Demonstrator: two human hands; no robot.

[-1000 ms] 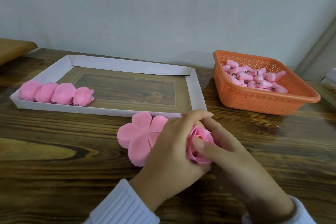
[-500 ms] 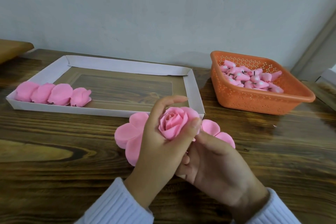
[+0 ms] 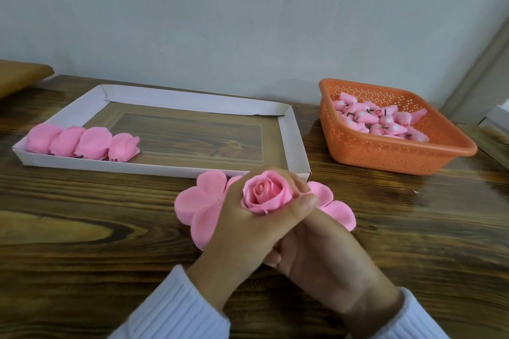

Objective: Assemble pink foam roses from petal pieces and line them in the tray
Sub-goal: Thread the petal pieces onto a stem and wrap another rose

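Turned rose [image 3: 265, 195] bloom-up and lifted it above flat petal pieces [image 3: 197, 201] on bench [image 3: 82, 228]. Clasped it in left grip [image 3: 242, 228]; could not tell hold of right grip [image 3: 322, 253] beneath. Judged ready for tray [image 3: 293, 140], beside 4 finished roses [image 3: 93, 143].

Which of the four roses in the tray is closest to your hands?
The rightmost rose, at the row's open end beside the bare tray floor; the other three lie farther left toward the corner.
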